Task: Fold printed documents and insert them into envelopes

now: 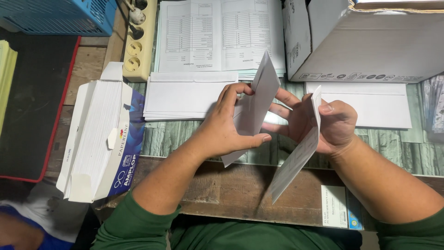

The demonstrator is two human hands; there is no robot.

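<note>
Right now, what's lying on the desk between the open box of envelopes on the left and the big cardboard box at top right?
In the head view, a stack of white envelopes and printed forms lie between the envelope box and the cardboard box.

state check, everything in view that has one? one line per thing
left hand: gripping a white envelope, held up off the table
right hand: pinching a folded printed sheet, tilted
envelope box: open, full
envelope stack: flat, flaps up
cardboard box: on its side
power strip: one plug in

An open blue-and-white envelope box (99, 139) lies left, a white carton (365, 41) stands top right.
</note>
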